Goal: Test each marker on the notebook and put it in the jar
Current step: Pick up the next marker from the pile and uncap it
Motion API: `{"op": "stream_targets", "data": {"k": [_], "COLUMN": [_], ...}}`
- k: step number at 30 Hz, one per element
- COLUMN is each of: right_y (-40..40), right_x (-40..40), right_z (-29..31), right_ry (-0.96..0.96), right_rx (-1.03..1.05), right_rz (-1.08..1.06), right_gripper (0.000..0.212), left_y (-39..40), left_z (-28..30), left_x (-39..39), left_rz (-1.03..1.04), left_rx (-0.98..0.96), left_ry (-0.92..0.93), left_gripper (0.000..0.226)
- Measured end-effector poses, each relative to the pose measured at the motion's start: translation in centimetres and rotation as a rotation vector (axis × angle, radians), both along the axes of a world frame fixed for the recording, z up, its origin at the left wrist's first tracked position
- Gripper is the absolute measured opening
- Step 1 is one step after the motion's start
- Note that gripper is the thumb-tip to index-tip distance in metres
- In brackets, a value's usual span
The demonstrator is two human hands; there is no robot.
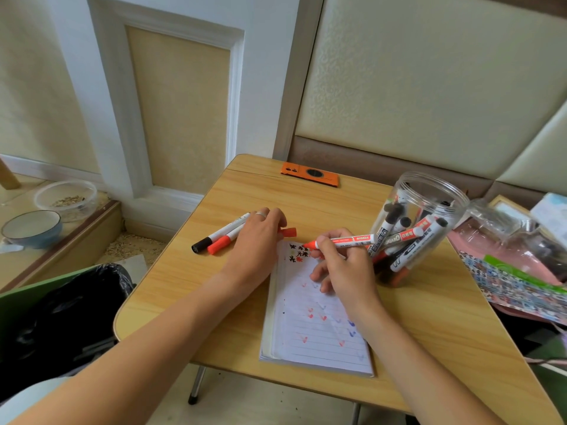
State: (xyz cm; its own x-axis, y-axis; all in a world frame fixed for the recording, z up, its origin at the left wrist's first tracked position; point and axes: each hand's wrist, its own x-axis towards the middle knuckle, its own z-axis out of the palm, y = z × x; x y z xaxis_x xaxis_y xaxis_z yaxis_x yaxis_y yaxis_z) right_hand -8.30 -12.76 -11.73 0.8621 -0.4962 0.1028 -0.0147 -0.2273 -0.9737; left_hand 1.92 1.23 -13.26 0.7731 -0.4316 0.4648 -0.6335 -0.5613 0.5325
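Nearest, the notebook [316, 320] lies open on the table [429, 326], its page carrying red, blue and black test marks. The right hand [343, 268] pinches an uncapped red marker [340, 241], tip on the page's top edge: testing in progress. The left hand [260, 237] lies beside the notebook, fingers curled over the red cap [288, 232]. Two capped markers [219, 237], one black and one red, lie under that hand, apparently untested. Beyond, the jar [420, 228] holds many markers. Judged well advanced; about three remain.
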Motion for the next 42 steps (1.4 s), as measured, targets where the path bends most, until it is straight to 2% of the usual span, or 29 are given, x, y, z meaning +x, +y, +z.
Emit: {"op": "stream_targets", "data": {"k": [4,13,20,24,26,29,31,34,38,40,42], "right_y": [0.0,-0.1,-0.4,-0.7,-0.9,-1.2,-1.4,-1.6,-1.2,-0.9,-0.9], "right_x": [-0.3,-0.7,-0.6,-0.4,-0.3,-0.2,0.0,0.2,0.6,0.7,0.7], "right_z": [-0.1,-0.1,-0.3,-0.2,-0.2,-0.2,-0.3,-0.6,-1.1,-1.1,-1.1], "right_ry": [-0.045,-0.149,-0.131,-0.097,-0.08,-0.083,-0.096,-0.077,-0.032,-0.012,-0.002], "right_rx": [-0.046,-0.109,-0.019,-0.003,0.073,0.275,0.342,0.27,0.109,0.085,0.062], "right_rz": [0.063,0.175,0.211,0.241,0.235,0.142,0.078,0.058,0.12,0.124,0.119], "right_gripper": [0.011,0.004,0.007,0.008,0.013,0.037,0.027,0.004,0.017,0.02,0.021], "left_y": [1.2,2.0,2.0,2.3,2.5,2.9,3.2,3.1,2.4,2.3,2.4], "left_z": [0.4,0.0,0.6,0.7,0.6,0.4,0.5,0.7,0.7,0.8,1.0], "left_x": [-1.3,-2.4,-3.0,-3.6,-3.7,-3.2,-3.0,-3.5,-4.0,-3.9,-3.8], "left_rz": [0.003,-0.037,-0.192,-0.262,-0.285,-0.258,-0.237,-0.228,-0.246,-0.27,-0.283], "left_rx": [-0.113,-0.093,-0.077,-0.107,-0.107,-0.059,-0.056,-0.132,-0.277,-0.316,-0.359], "left_ry": [0.032,-0.001,-0.067,0.006,0.037,0.044,0.059,0.107,0.126,0.168,0.289], "left_gripper": [0.021,0.02,0.018,0.017,0.015,0.015,0.017,0.015,0.012,0.021,0.03]}}
